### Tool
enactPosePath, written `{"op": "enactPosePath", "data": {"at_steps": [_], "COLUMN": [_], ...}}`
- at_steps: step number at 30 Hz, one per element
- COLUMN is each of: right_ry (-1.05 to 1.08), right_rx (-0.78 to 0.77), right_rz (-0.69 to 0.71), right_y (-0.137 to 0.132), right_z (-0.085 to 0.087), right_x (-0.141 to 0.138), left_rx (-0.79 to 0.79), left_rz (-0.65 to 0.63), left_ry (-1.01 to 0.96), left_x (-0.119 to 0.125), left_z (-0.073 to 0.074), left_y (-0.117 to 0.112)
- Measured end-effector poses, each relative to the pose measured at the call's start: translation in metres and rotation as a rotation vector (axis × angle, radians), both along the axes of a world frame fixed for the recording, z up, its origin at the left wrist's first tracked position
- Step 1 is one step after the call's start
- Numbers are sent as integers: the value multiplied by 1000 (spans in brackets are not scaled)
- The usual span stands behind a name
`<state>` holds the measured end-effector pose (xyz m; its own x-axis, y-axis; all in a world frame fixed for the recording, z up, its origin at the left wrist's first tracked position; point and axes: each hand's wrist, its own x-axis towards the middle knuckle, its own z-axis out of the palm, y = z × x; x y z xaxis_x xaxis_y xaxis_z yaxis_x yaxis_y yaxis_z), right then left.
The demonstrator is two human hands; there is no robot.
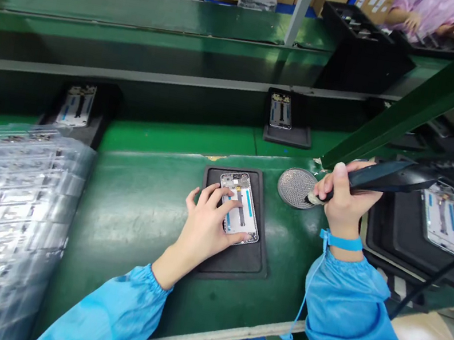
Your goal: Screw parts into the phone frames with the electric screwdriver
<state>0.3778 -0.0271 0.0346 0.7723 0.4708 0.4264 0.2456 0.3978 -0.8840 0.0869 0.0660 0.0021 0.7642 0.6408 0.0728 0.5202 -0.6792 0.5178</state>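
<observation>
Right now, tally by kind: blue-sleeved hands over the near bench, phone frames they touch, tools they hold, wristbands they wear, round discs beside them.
Hands: 2 (left hand, right hand)
Phone frame: 1
Black tool: 1
Blue wristband: 1
Round grey disc: 1
Total: 6

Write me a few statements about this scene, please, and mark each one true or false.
1. The left hand touches a phone frame. True.
2. The right hand holds a black tool. True.
3. Nothing circles the right wrist. False: a blue band does.
4. A round dish sits to the right of the black tray. True.
5. The phone frame lies in the round dish. False: it lies on the black tray.
</observation>
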Motion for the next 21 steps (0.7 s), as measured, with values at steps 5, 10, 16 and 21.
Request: {"op": "enactPosePath", "data": {"at_steps": [5,10,16,21], "right_ry": [18,28,3,-54], "right_rx": [-27,-23,-58,3], "right_rz": [-12,-17,12,14], "right_y": [-1,-2,-1,-7], "right_z": [1,2,0,20], "right_x": [0,0,-2,-19], "left_rx": [0,-2,4,-55], "left_rz": [-28,-32,-37,-59], "left_ry": [-17,-19,-27,-23], "left_x": [-3,-3,-3,-1], "left_z": [-3,-3,-3,1], "left_y": [-1,-2,-2,-1]}}
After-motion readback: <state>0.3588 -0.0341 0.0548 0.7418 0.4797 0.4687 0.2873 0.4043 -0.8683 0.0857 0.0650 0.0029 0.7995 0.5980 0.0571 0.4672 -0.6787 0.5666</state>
